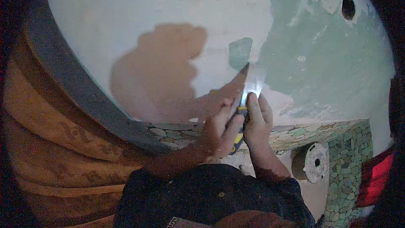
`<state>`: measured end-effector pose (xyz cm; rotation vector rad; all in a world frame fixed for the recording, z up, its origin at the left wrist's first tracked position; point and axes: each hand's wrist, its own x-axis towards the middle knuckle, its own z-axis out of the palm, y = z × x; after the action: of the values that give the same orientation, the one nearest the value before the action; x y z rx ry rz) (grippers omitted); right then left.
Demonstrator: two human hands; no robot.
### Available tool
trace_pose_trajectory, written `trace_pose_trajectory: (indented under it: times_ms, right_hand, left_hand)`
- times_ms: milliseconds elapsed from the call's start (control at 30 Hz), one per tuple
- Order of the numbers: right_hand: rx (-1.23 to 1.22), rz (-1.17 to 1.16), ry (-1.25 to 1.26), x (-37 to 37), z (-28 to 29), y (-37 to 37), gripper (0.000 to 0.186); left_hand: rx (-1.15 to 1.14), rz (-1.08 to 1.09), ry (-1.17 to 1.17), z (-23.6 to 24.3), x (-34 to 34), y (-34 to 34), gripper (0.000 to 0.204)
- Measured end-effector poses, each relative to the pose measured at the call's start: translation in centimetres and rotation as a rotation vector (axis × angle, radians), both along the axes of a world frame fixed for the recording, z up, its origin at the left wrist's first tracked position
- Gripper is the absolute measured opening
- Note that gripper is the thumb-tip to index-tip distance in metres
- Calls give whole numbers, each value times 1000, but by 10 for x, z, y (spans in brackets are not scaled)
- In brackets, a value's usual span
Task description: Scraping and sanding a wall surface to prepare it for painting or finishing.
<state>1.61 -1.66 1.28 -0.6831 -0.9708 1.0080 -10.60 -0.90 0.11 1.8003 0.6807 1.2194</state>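
Note:
A putty knife (pixel 253 80) with a shiny metal blade and a black-and-yellow handle points up at the wall (pixel 168 4). My left hand (pixel 221 126) is wrapped round its handle. My right hand (pixel 258 116) is closed on the knife near the base of the blade, thumb and fingers against the metal. The blade's upper edge lies at or very near the wall, just below a small green patch (pixel 240 52) bared in the white coating. Whether the edge touches cannot be made out. To the right, a large green area (pixel 312 59) shows beside the flaking white.
Two dark holes (pixel 348 8) pierce the wall at upper right. A mosaic-stone floor strip (pixel 350 173) and a round spool-like object (pixel 315 163) lie at lower right, near something red (pixel 375 177). Brown draped cloth (pixel 63 143) hangs at left. My shadow (pixel 158 63) falls on the wall.

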Motion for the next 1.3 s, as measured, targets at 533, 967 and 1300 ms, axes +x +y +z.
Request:
trace_pose_trajectory:
  times_ms: [533, 967, 1300]
  right_hand:
    - [11, -211, -415, 24, 14, 25, 33]
    - [58, -229, -371, 29, 23, 24, 31]
    - [145, -344, -492, 30, 65, 29, 35]
  left_hand:
    - [164, 201, -90, -11, 36, 15, 33]
    - [138, 237, -67, 10, 36, 11, 35]
    - [122, 178, -196, 49, 39, 10, 38]
